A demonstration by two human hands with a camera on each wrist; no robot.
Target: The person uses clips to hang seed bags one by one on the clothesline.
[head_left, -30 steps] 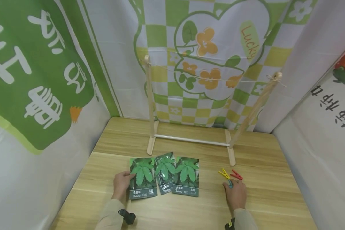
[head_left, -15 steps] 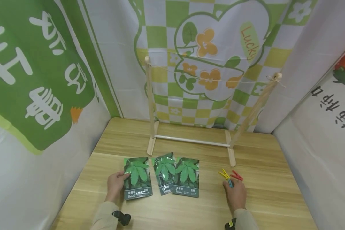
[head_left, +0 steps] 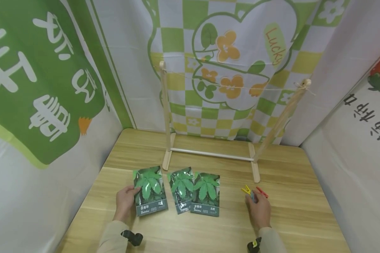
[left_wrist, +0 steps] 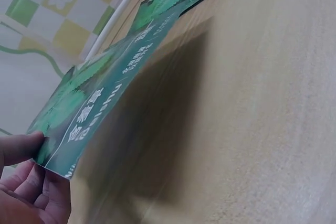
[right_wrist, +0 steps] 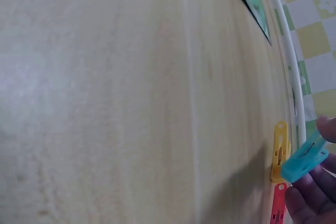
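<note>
My left hand (head_left: 125, 203) pinches the left edge of a green seed packet (head_left: 150, 189) with a leaf picture. In the left wrist view this packet (left_wrist: 79, 103) is raised and tilted, with its shadow on the wood below. Two similar packets lie to its right, a middle packet (head_left: 181, 189) partly under the right-hand packet (head_left: 205, 193). My right hand (head_left: 260, 211) holds a blue clothespin (right_wrist: 304, 161) between thumb and fingers, above the table. Beside it lie a yellow clothespin (right_wrist: 281, 142) and a red clothespin (right_wrist: 278, 205).
Behind the packets stands a wooden frame (head_left: 165, 112) with a string (head_left: 234, 87) tied between its two posts and a white rod (head_left: 212, 154) low down. The wooden table (head_left: 183, 233) has printed cloths (head_left: 177, 42) hanging at its back and sides.
My left hand has drawn its packet left, away from the middle one, and raised it off the table. My right hand has lifted slightly with the blue clothespin.
</note>
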